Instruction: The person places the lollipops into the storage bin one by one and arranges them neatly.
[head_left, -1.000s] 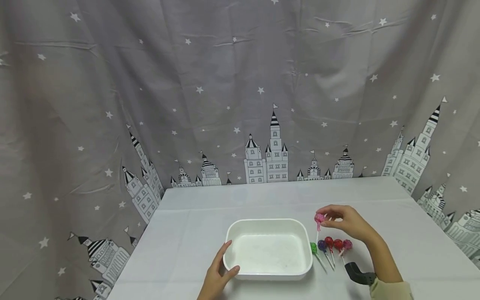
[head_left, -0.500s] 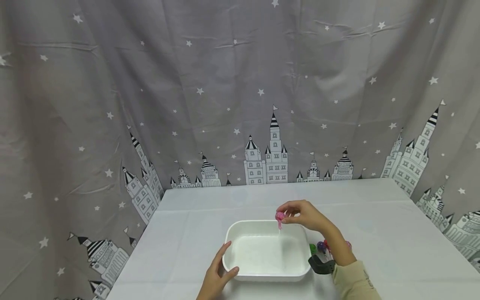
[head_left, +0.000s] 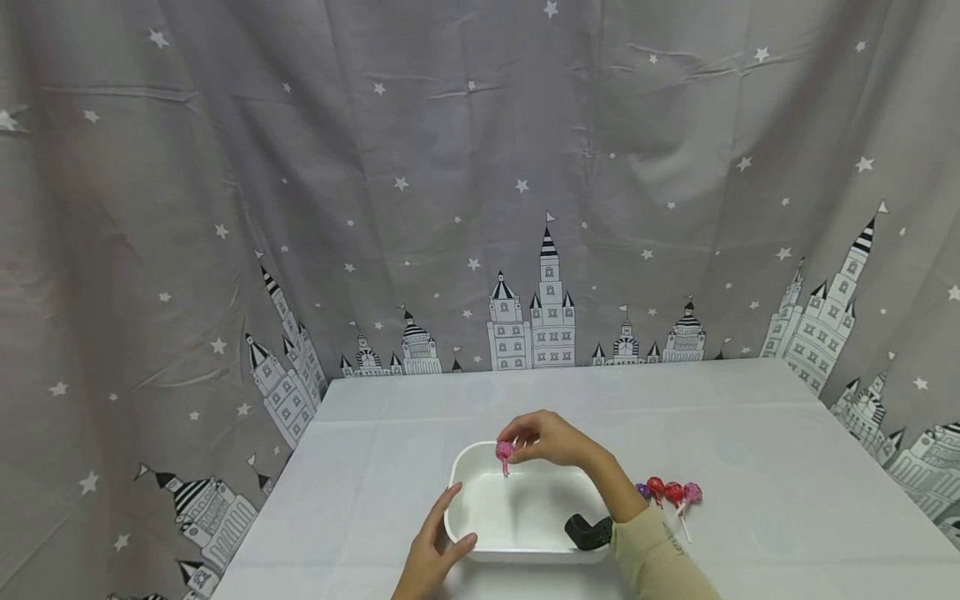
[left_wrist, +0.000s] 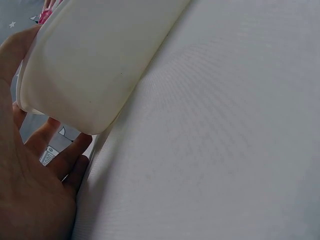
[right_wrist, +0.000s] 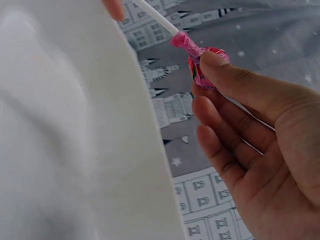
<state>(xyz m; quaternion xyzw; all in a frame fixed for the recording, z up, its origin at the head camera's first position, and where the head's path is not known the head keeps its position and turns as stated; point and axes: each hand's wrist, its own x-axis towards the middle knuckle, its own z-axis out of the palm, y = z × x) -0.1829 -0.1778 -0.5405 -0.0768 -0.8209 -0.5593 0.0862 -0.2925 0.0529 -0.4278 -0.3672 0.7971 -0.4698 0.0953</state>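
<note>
Pink lollipop [head_left: 504, 451] pinched head-up in my right hand [head_left: 551, 439] hangs over the white tray [head_left: 480, 546], left hand [head_left: 435, 554] relaxed bracing its corner; next, I'd judge, lower and release.

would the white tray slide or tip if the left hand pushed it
The white tray looks thin, plastic and holds nothing yet, so probably light; it would likely slide easily on the smooth tablecloth. Its wide flat base and low walls make tipping unlikely. The left hand touches its near corner, which probably steadies it.
</note>
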